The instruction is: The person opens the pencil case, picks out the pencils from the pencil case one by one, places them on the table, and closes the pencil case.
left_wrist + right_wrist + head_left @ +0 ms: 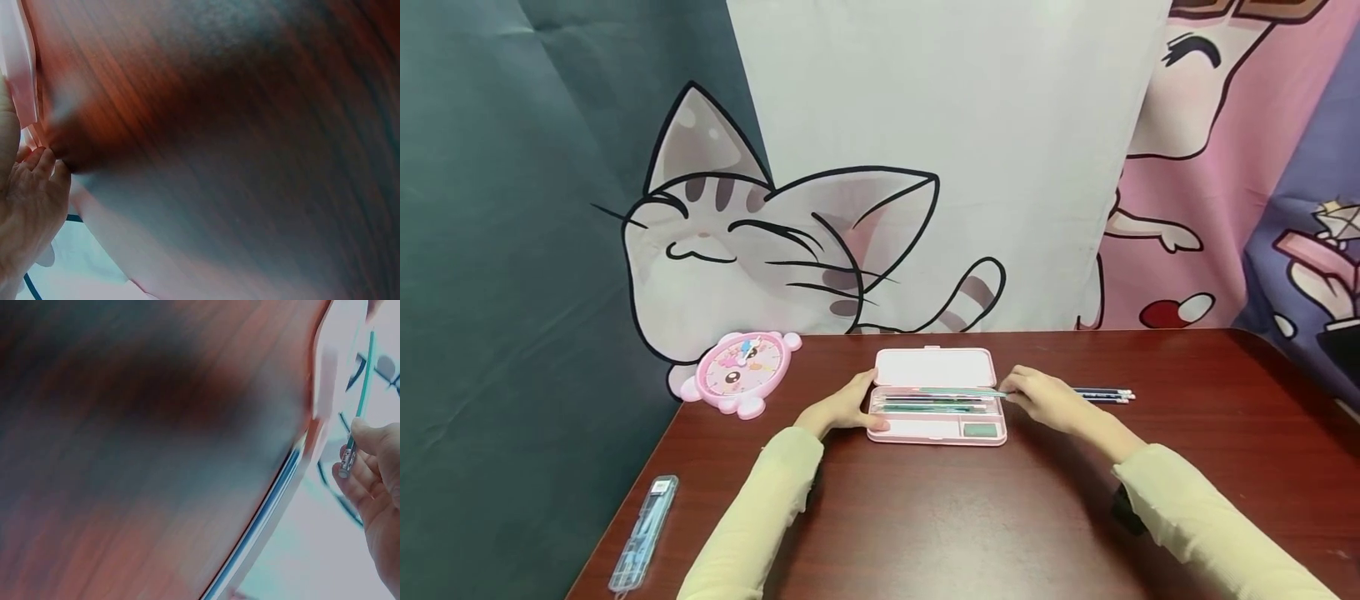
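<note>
A pink pencil case lies unfolded on the table, its lid tipped back toward the wall. Several pencils fill its long compartment, and a green eraser sits in the small front one. My left hand holds the case's left end, thumb at the front corner and fingers by the lid. Between thumb and fingers, my right hand pinches a green pencil near its metal-banded end. That pencil stretches leftward above the long compartment.
Dark blue pencils lie on the table just beyond the right hand. A pink clock stands at the back left. Near the left edge is a clear, bluish narrow box. A cartoon-printed cloth hangs behind.
</note>
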A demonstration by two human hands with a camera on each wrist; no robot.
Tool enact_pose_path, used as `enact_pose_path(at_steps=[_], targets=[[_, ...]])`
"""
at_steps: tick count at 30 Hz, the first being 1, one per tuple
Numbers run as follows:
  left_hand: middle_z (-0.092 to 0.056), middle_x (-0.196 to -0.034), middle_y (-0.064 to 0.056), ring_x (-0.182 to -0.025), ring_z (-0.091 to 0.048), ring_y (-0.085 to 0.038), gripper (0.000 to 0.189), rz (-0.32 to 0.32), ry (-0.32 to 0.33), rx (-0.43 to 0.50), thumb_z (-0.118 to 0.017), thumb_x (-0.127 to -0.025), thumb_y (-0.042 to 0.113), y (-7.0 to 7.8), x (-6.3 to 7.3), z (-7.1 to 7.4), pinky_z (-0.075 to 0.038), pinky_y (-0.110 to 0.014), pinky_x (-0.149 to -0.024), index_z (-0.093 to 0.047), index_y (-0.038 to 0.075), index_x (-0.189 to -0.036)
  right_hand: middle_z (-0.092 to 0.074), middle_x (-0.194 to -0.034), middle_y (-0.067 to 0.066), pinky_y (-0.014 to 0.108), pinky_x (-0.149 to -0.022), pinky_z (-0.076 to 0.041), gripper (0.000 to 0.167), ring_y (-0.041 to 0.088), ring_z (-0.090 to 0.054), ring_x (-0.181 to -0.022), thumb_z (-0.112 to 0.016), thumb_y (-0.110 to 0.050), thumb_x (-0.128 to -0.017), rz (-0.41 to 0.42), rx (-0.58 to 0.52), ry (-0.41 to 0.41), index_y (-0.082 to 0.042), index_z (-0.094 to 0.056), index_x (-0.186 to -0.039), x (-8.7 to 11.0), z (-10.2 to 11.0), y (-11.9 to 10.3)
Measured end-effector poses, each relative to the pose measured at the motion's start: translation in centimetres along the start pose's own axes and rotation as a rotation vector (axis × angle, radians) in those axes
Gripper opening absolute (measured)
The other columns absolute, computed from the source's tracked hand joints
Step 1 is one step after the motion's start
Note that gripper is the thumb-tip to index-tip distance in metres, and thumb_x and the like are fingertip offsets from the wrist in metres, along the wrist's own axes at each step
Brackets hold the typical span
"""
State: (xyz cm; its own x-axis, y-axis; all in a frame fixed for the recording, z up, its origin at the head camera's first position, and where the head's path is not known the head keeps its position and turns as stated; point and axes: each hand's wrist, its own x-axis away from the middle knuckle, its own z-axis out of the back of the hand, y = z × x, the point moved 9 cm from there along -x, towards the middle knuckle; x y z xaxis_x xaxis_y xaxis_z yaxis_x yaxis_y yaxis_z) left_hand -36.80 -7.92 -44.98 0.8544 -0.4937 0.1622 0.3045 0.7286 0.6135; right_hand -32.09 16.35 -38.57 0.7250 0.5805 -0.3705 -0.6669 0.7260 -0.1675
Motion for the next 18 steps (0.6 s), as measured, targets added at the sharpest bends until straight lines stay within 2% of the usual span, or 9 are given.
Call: enact_pose_path(at_steps=[5,8,12,18], targets=[[-0.02,-0.147,-0.021,-0.138,-0.02,-0.031,0.099,0.01,-0.006,0.012,-0.076,-0.073,0.022,0.0,0.1,0.1,-0.018,-0.043,-0.113,-0.012,-0.004,-0.144,-0.057,-0.08,-0.003,0.029,-0.063,-0.048,0.017,0.009,-0.056,-0.072,-0.07,0.003,-0.072,0.078,0.034,0.14,-0.009,-0.063,-0.082,2.7,2.0,1.7],[-0.022,-0.146,-0.022,-0.137,-0.021,-0.032,0.098,-0.001,0.003,0.007,-0.076,-0.073,0.022,0.0,0.2,0.1,-0.019,-0.044,-0.113,-0.013,-0.006,-0.143,-0.057,-0.079,-0.004,0.026,-0.063,-0.046,0.02,0.009,-0.055,-0.07,-0.072,0.005,-0.068,0.098,0.053,0.195,-0.009,-0.064,-0.08,4.4,3.1,3.0],[-0.023,-0.146,-0.023,-0.136,-0.022,-0.033,0.097,-0.017,0.001,-0.004,-0.076,-0.073,0.022,0.2,0.4,0.0,-0.02,-0.044,-0.112,-0.014,-0.007,-0.142,-0.058,-0.077,-0.004,0.02,-0.065,-0.043,0.023,0.01,-0.056,-0.069,-0.074,0.007,-0.064,0.073,0.08,0.228,-0.008,-0.064,-0.078,6.7,4.2,5.0],[-0.022,-0.147,-0.021,-0.137,-0.021,-0.031,0.098,0.001,-0.005,-0.008,-0.076,-0.074,0.024,0.1,0.3,0.1,-0.019,-0.043,-0.113,-0.014,-0.005,-0.143,-0.056,-0.074,-0.004,0.012,-0.063,-0.041,0.027,0.01,-0.056,-0.066,-0.074,0.008,-0.06,0.007,0.102,0.226,-0.007,-0.062,-0.079,9.6,5.1,7.8]])
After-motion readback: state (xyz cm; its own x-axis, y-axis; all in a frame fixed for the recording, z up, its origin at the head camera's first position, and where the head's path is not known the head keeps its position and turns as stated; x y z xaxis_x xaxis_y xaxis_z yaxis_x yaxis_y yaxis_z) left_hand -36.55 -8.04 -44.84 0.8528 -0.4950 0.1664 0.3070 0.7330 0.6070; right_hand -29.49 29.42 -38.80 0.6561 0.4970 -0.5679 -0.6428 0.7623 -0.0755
